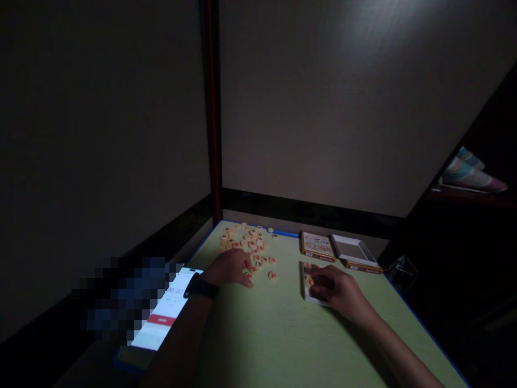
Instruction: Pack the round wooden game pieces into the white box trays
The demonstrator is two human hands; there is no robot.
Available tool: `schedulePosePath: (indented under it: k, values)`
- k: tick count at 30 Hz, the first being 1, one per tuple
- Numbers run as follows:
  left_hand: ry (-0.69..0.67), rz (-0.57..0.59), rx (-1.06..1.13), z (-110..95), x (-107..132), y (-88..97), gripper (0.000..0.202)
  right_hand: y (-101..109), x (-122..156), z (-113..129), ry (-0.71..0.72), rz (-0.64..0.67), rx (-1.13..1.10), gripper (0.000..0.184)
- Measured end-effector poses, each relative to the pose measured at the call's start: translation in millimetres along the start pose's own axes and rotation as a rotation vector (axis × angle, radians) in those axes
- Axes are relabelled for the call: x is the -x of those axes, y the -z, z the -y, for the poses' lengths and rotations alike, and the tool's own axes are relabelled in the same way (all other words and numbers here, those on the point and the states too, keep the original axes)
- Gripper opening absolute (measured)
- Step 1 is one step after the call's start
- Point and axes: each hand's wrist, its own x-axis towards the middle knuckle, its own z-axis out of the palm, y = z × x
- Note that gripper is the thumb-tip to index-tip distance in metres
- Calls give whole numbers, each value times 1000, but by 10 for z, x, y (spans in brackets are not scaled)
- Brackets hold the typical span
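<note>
A heap of several round pale game discs with red and black marks lies at the far left of a green table. My left hand, a dark band on its wrist, rests on the near edge of the heap with fingers curled over a disc or two. My right hand lies on a small white tray holding a few discs, its fingers closed down on one of them.
A box lid with a printed label and an open white box stand at the far right of the table. A lit phone showing a timer lies at the left edge. Walls enclose the back and left.
</note>
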Motion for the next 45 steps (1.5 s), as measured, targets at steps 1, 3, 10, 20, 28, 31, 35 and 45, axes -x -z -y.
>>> schedulePosePath:
  k: [1, 3, 10, 20, 28, 31, 35, 45]
  values:
    - [8, 5, -10, 1, 0, -6, 34, 4, -3, 41, 25, -21, 30, 24]
    - [12, 16, -12, 16, -1, -12, 29, -15, -21, 156, 81, -13, 79, 22]
    - [-29, 15, 94, 65, -3, -51, 23, -322, -216, 680, 141, 233, 413, 22]
    - [4, 9, 86, 47, 10, -24, 17, -616, -431, 897, 13, 357, 602, 19]
    - [27, -8, 83, 64, -13, -60, 19, -648, -421, 854, 21, 383, 577, 26]
    - [20, 2, 134, 16, -15, -45, 22, -672, -401, 808, 61, 358, 537, 26]
    - [-30, 83, 254, -76, -15, -53, 22, -688, -370, 724, 127, 321, 423, 23]
    - [-80, 129, 439, -280, -2, -93, 17, -606, -290, 573, 324, 181, 210, 28]
